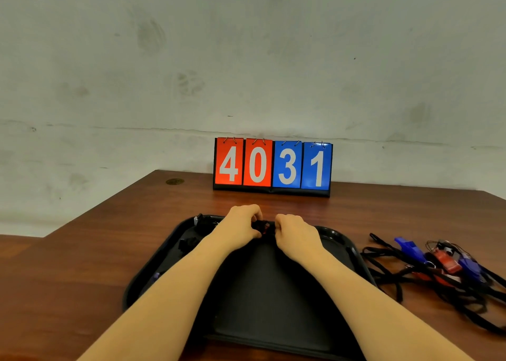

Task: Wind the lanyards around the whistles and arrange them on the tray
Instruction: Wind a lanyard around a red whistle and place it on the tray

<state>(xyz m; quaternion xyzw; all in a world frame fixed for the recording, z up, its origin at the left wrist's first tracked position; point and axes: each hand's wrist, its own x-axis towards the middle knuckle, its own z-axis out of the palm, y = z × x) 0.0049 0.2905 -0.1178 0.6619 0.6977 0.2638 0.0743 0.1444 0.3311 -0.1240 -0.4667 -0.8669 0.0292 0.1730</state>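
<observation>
1. Over the far edge of a black tray (273,292), a small whistle (260,227) wound in black lanyard with a hint of red sits between both hands, mostly hidden by fingers.
2. Two dark wound bundles (204,224) lie in the tray's far-left corner and along its left side.
3. Right of the tray, on the wooden bench (82,265), a tangled pile of loose whistles (443,259), blue and red, lies with black cords spread around it.
4. Behind the tray, a flip scoreboard (272,166) stands against the wall, reading 40 in red and 31 in blue.
5. Left hand (242,225) curls its fingers and thumb round the whistle's left side; right hand (294,234) pinches its right side with curled fingers. Both bare forearms stretch forward across the tray.
</observation>
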